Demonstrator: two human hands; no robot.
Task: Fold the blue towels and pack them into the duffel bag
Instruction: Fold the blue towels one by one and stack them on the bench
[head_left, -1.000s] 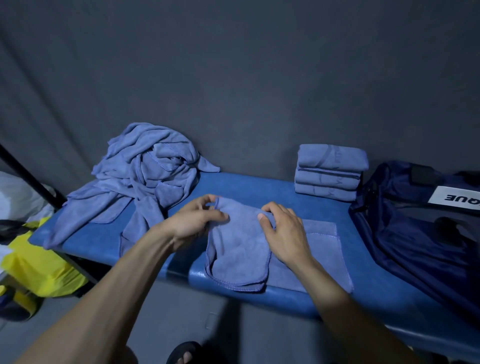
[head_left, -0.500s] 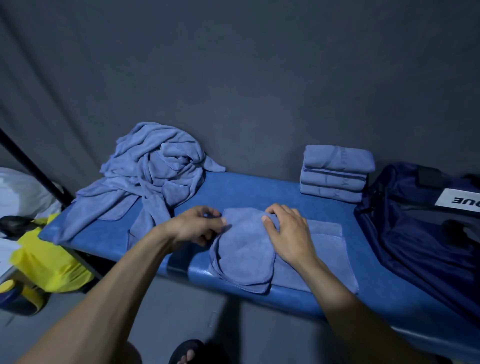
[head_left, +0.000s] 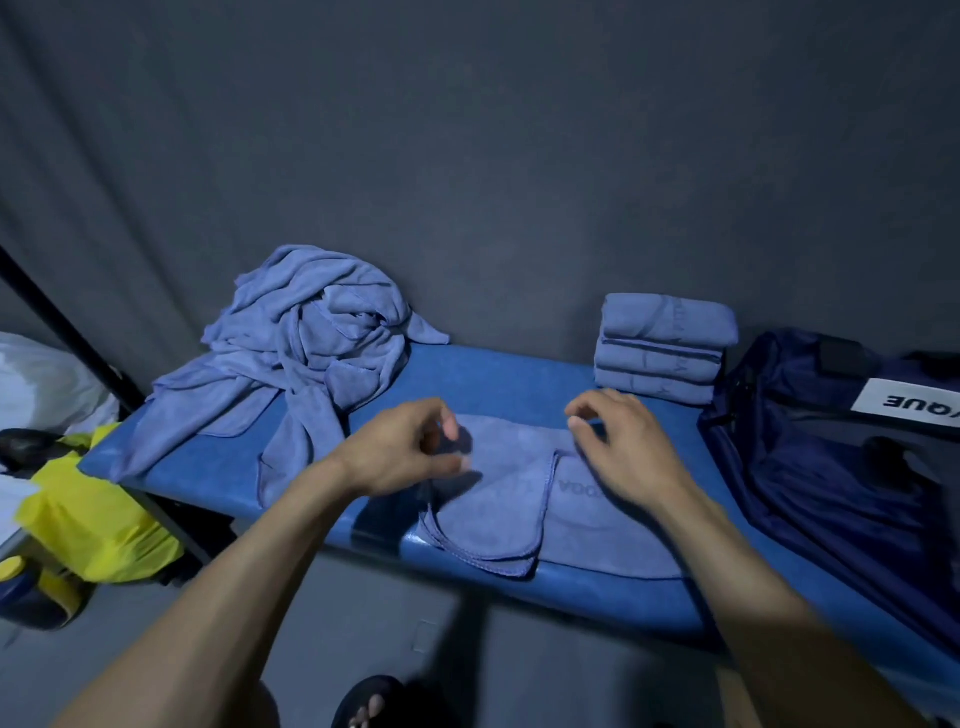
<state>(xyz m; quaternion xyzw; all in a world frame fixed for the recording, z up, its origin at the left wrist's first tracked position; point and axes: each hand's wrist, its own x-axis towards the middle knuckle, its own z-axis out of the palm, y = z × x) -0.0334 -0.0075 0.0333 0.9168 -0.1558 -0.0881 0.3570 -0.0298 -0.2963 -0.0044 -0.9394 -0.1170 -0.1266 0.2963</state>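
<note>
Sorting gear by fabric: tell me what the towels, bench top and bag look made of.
Half-folded towel: soft matte microfibre, probably; fuzzy nap, stitched edge. Bench top: likely vinyl padding; smooth, slightly glossy, rounded edge. Duffel bag: thin nylon-like fabric, faint sheen, limp creases.

Duffel bag (head_left: 841, 467) and its white label (head_left: 906, 404) cut off at the right edge, fingertips of the left hand (head_left: 400, 452) motion-blurred

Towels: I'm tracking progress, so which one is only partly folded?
The towel lying flat between both hands, at the bench's front edge; the stack is folded, the pile crumpled.
</note>
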